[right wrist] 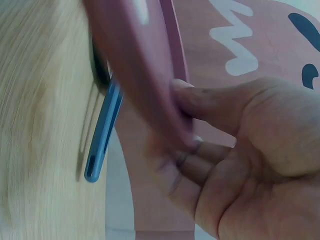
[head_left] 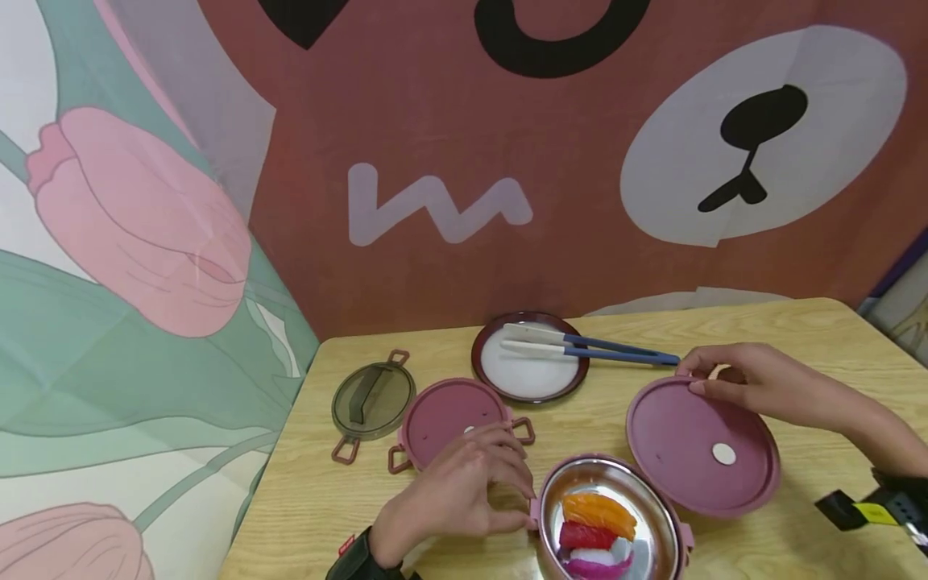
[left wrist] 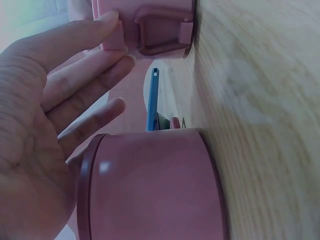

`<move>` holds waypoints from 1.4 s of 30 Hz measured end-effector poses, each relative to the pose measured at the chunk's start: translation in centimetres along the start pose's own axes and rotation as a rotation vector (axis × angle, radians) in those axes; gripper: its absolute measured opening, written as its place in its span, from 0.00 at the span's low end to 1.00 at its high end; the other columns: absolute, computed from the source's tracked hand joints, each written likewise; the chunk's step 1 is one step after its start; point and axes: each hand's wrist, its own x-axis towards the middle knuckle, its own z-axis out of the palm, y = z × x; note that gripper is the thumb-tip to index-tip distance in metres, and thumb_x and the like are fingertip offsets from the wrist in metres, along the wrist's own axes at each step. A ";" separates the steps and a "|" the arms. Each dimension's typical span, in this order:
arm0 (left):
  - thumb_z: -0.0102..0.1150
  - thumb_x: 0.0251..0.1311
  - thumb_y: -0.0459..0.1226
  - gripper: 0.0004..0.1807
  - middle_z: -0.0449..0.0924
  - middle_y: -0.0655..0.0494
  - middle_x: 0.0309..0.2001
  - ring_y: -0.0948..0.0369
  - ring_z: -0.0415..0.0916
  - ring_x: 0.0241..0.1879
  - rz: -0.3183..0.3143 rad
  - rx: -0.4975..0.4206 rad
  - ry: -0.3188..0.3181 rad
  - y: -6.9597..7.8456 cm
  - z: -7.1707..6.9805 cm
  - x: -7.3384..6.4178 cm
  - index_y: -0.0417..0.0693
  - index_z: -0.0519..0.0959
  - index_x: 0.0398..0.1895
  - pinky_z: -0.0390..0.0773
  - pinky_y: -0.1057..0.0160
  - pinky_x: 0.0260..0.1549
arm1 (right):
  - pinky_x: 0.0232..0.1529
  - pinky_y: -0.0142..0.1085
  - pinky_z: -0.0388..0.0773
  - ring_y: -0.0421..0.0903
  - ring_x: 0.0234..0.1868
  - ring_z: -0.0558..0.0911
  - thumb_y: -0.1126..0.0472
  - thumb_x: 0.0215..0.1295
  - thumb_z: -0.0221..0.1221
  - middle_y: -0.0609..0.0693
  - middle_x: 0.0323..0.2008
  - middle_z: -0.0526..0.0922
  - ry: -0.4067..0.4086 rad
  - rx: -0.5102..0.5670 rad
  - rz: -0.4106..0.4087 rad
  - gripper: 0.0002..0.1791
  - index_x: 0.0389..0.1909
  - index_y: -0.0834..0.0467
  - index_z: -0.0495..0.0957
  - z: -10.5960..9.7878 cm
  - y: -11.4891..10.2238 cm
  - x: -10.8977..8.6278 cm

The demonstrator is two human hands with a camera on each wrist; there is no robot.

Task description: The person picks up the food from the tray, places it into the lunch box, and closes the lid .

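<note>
An uncovered pink pot (head_left: 652,556) with a shiny metal inside holds orange, red and magenta-and-white sushi-like pieces (head_left: 594,524). My left hand (head_left: 474,483) pinches the small lug (left wrist: 114,37) on the pot's left side between thumb and forefinger; its other fingers stay loose. To the right, my right hand (head_left: 754,383) grips a round pink lid (head_left: 689,435) by its far edge, thumb on one face and fingers on the other. The lid is held tilted, beside the pot, with a white round spot (head_left: 723,454) on its visible face.
A second pink pot (head_left: 453,411), covered, stands behind my left hand. Left of it is a small dark pot with a see-through lid (head_left: 387,411). Blue tongs (head_left: 616,351) with white tips rest across a brown-rimmed plate (head_left: 536,383). A printed cloth (head_left: 435,282) hangs behind the table.
</note>
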 end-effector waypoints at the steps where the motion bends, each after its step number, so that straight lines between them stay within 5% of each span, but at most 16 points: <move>1: 0.77 0.53 0.54 0.10 0.88 0.74 0.36 0.68 0.79 0.54 -0.007 0.007 0.011 0.0 0.1 0.0 0.64 0.90 0.34 0.66 0.58 0.72 | 0.31 0.31 0.80 0.32 0.34 0.82 0.65 0.74 0.59 0.39 0.40 0.85 0.014 0.010 0.027 0.11 0.49 0.45 0.82 0.0 -0.2 0.1; 7: 0.76 0.52 0.54 0.10 0.87 0.74 0.37 0.68 0.80 0.53 -0.095 0.077 0.044 0.0 0.5 -0.2 0.64 0.89 0.33 0.66 0.54 0.72 | 0.32 0.31 0.80 0.34 0.35 0.83 0.63 0.76 0.57 0.48 0.40 0.85 0.071 0.078 0.195 0.08 0.49 0.53 0.82 0.6 -1.4 1.0; 12: 0.76 0.53 0.53 0.09 0.87 0.73 0.39 0.67 0.80 0.55 -0.159 0.122 0.077 0.1 1.0 0.0 0.63 0.89 0.32 0.61 0.51 0.75 | 0.31 0.31 0.78 0.35 0.33 0.79 0.63 0.78 0.54 0.51 0.42 0.85 0.083 0.098 0.229 0.09 0.50 0.57 0.82 1.6 -2.4 2.0; 30: 0.77 0.52 0.51 0.11 0.86 0.68 0.46 0.68 0.79 0.57 -0.205 0.137 0.122 0.1 1.5 0.3 0.59 0.88 0.33 0.60 0.49 0.75 | 0.37 0.30 0.79 0.33 0.38 0.78 0.60 0.79 0.54 0.42 0.39 0.85 -0.020 0.194 0.056 0.10 0.48 0.49 0.84 7.2 -5.8 5.5; 42: 0.76 0.53 0.49 0.17 0.86 0.62 0.50 0.61 0.78 0.62 -0.208 0.170 0.142 0.0 1.3 0.4 0.54 0.86 0.44 0.63 0.53 0.75 | 0.49 0.37 0.81 0.45 0.54 0.82 0.66 0.73 0.59 0.43 0.48 0.87 0.174 0.028 0.068 0.13 0.51 0.49 0.85 9.8 -6.7 6.2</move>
